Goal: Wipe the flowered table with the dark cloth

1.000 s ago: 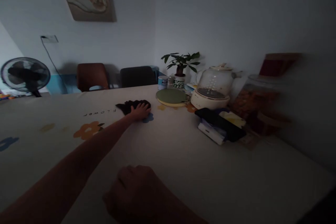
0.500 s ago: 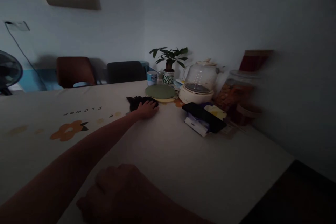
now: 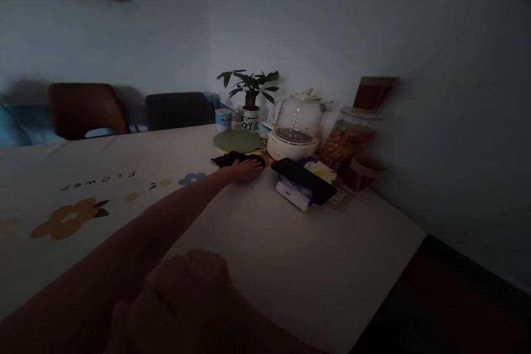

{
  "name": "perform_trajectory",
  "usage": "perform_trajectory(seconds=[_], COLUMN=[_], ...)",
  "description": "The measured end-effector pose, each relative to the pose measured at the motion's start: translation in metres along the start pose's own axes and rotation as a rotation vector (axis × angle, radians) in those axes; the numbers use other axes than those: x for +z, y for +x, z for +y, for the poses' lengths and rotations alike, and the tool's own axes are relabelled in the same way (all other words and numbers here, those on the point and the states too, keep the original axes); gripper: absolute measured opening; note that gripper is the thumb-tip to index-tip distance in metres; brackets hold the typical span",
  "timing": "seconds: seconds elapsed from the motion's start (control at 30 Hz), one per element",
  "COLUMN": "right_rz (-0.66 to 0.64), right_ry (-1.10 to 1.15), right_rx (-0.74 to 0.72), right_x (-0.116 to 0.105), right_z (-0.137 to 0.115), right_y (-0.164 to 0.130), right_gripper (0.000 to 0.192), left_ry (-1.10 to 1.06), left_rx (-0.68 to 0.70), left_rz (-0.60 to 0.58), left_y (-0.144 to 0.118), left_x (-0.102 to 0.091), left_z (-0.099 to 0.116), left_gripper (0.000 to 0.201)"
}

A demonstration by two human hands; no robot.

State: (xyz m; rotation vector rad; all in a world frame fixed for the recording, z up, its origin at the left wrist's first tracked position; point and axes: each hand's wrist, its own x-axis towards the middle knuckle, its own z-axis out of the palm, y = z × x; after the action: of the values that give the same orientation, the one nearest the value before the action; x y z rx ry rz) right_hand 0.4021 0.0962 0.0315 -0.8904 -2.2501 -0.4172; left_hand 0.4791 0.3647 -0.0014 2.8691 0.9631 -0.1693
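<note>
My left hand (image 3: 249, 170) is stretched far out over the table, pressing on a crumpled black cloth (image 3: 228, 159) with its fingers laid over the cloth's right part. Just behind the cloth lies a round green mat (image 3: 237, 141). Close to me, my right hand (image 3: 182, 293) is closed in a fist, back of the hand up, in front of the left forearm. Its fingertips are hidden, so whatever it might hold cannot be seen.
A black phone (image 3: 305, 178) rests on a tissue pack right of my left hand. Behind stand a glass kettle (image 3: 296, 121), a potted plant (image 3: 250, 99), a blue-white mug (image 3: 223, 119) and a jar (image 3: 346, 138). Chairs (image 3: 178, 109) line the far side; the table edge (image 3: 390, 293) is at right.
My left hand has slid the black cloth to the right along the front of the green mat. My right hand stays closed. The whole view has turned to the right.
</note>
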Motion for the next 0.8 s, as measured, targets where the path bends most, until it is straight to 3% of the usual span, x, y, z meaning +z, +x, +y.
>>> perform_trajectory(seconds=[0.13, 0.23, 0.43, 0.63, 0.8], right_rz=[0.041, 0.021, 0.031, 0.366, 0.435], right_ry=[-0.047, -0.034, -0.056, 0.019, 0.087], right_rx=[0.214, 0.144, 0.058, 0.078, 0.076], right_x=[0.008, 0.011, 0.001, 0.007, 0.014], right_z=[-0.003, 0.000, 0.010, 0.021, 0.029], right_y=[-0.004, -0.008, -0.001, 0.006, 0.006], right_gripper=[0.037, 0.035, 0.040, 0.033, 0.039], left_ry=[-0.011, -0.036, -0.085, -0.128, -0.136], left_rx=[-0.015, -0.021, 0.115, 0.156, 0.169], left_rz=[0.048, 0.080, 0.020, -0.035, -0.044], left_y=[0.005, 0.001, -0.021, -0.058, -0.109], left_x=[0.002, 0.003, 0.007, 0.008, 0.017], left_z=[0.004, 0.007, 0.015, 0.025, 0.022], left_gripper=[0.049, 0.052, 0.052, 0.057, 0.055])
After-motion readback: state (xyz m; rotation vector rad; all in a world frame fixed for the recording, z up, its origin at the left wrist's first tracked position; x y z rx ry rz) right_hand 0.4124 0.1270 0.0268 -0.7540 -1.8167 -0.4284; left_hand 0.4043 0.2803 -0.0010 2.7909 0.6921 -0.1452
